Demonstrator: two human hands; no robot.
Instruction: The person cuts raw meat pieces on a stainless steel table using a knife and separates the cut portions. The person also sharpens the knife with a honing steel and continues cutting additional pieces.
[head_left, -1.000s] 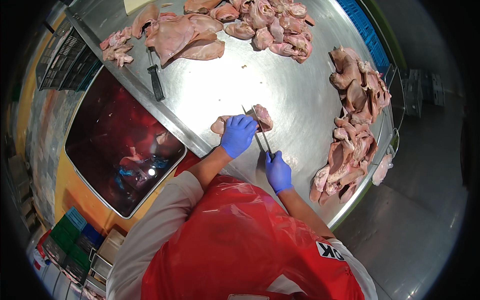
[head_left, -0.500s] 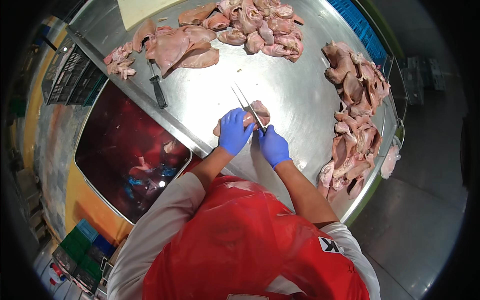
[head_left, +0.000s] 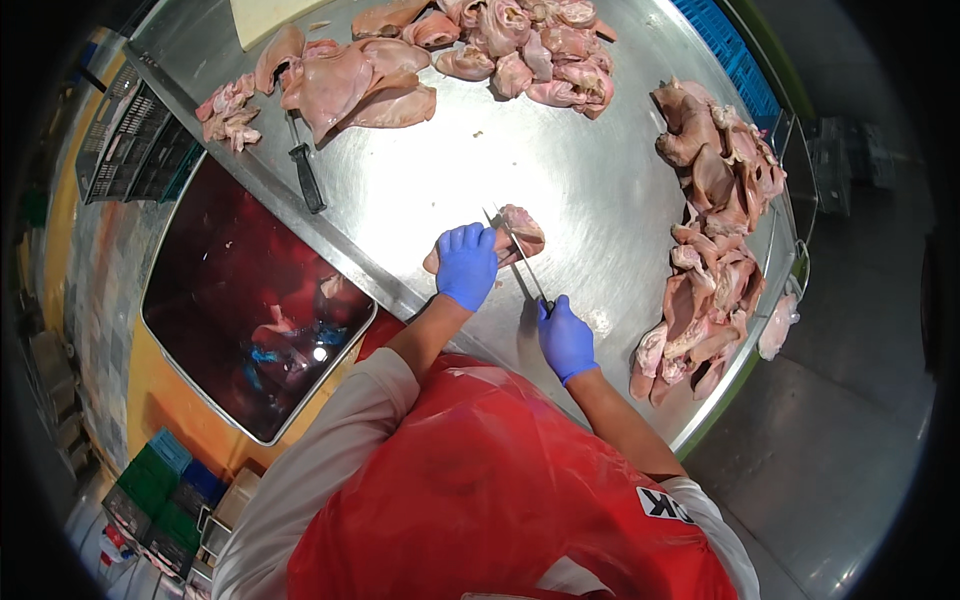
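Observation:
My left hand, in a blue glove, presses down on a piece of pale pink meat lying on the metal table, its fingers curled over the meat's left part. A knife with a dark handle is gripped in my right hand, also blue-gloved. Its thin blade slants up and to the left across the meat, just right of my left fingers. How deep the edge sits in the meat I cannot tell.
A second knife rests near the left edge of the steel table. Piles of meat lie at the far side, far left and right. Below left stands a tub of dark red liquid. A pale board lies far left.
My right hand has drawn the knife back toward me and a little right, so less blade reaches past the meat. My left hand stays on the meat, shifted slightly left.

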